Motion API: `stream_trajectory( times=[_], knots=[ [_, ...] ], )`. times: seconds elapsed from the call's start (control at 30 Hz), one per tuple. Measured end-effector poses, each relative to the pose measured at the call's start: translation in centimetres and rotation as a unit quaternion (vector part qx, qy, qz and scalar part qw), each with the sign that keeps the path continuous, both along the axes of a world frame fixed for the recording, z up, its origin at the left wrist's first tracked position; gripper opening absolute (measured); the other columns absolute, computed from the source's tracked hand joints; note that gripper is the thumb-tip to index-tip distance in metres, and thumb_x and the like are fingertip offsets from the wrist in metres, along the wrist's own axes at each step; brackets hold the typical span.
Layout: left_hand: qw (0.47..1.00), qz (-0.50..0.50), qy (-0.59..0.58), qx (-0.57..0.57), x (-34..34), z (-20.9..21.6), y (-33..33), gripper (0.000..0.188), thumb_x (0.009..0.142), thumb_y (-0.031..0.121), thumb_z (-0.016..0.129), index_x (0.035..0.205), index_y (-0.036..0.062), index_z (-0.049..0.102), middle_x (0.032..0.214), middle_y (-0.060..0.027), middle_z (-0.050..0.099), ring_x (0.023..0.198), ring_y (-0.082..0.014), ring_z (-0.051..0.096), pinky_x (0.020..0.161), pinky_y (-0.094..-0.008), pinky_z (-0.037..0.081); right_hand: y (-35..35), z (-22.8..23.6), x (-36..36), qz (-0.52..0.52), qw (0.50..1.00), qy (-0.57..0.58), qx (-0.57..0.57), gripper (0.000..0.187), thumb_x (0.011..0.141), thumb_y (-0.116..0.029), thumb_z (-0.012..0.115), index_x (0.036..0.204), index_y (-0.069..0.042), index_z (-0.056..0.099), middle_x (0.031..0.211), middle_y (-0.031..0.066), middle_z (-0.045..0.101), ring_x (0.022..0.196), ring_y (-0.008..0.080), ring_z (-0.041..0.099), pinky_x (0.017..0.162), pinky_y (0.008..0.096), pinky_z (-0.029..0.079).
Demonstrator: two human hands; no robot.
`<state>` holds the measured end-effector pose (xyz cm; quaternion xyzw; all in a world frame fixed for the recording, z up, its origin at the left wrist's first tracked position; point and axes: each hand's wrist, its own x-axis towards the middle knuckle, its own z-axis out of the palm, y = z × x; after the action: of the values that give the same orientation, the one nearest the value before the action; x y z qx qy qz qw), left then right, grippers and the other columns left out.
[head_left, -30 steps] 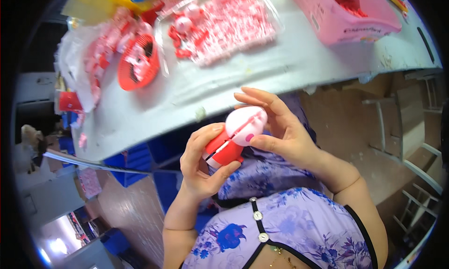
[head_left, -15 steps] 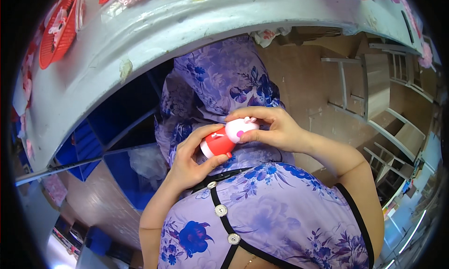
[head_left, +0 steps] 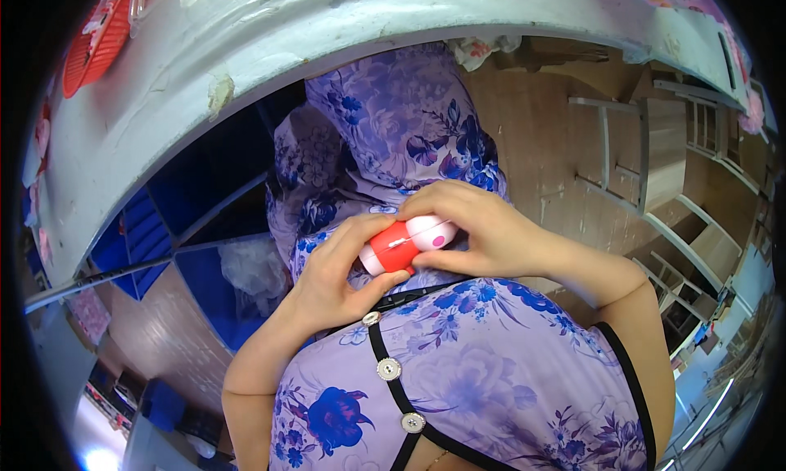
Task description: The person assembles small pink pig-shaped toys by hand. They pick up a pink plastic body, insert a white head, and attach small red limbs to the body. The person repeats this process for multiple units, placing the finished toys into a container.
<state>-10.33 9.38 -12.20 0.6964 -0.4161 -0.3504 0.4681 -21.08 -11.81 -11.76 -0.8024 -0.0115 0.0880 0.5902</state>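
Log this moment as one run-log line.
Left hand: grips toy, body end | Right hand: grips toy, head end | Red basket: on table

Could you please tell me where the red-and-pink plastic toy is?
In the head view, the toy is near the centre, held between the bare left hand and bare right hand.

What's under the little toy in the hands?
Purple flowered clothing shows beyond and around the red-and-pink toy, lower down. The spot right underneath can't be seen: the toy itself, the left hand and the right hand cover it.
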Motion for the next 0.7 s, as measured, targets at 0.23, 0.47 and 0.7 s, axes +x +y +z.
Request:
stream_trajectory(
  times=[0.23, 0.47, 0.7],
  knots=[
    [0.999, -0.014, -0.030, 0.005, -0.1, -0.1, -0.1, 0.053, 0.073, 0.017, 0.080, 0.116, -0.0016, 0.053, 0.109, -0.0201, 0.061, 0.097, -0.0349, 0.063, 0.084, -0.0377, 0.052, 0.9, -0.3, -0.4, 0.008, 0.992, -0.056, -0.114, 0.042, 0.076, -0.023, 0.074, 0.109, -0.003, 0.058, 0.109, 0.0147, 0.062, 0.102, 0.0324, 0.060, 0.088, 0.0400, 0.048],
    [0.999, -0.028, -0.025, 0.034, -0.2, 0.2, -0.3, 0.052, 0.075, 0.018, 0.079, 0.114, -0.0013, 0.052, 0.109, -0.0205, 0.062, 0.097, -0.0363, 0.064, 0.083, -0.0386, 0.052, 1.2, 0.0, -0.4, 0.044, 0.972, -0.113, -0.200, 0.043, 0.074, -0.022, 0.073, 0.108, 0.000, 0.057, 0.109, 0.0153, 0.060, 0.104, 0.0313, 0.058, 0.091, 0.0392, 0.047],
    [0.999, -0.027, -0.007, 0.034, -0.3, -0.4, -0.3, 0.051, 0.075, 0.019, 0.078, 0.114, -0.0013, 0.052, 0.109, -0.0205, 0.062, 0.097, -0.0365, 0.064, 0.083, -0.0390, 0.052, 1.0, -0.5, -0.4, 0.056, 0.979, -0.097, -0.173, 0.042, 0.074, -0.020, 0.073, 0.107, 0.001, 0.057, 0.106, 0.0151, 0.060, 0.101, 0.0314, 0.058, 0.090, 0.0389, 0.047]
  ],
)
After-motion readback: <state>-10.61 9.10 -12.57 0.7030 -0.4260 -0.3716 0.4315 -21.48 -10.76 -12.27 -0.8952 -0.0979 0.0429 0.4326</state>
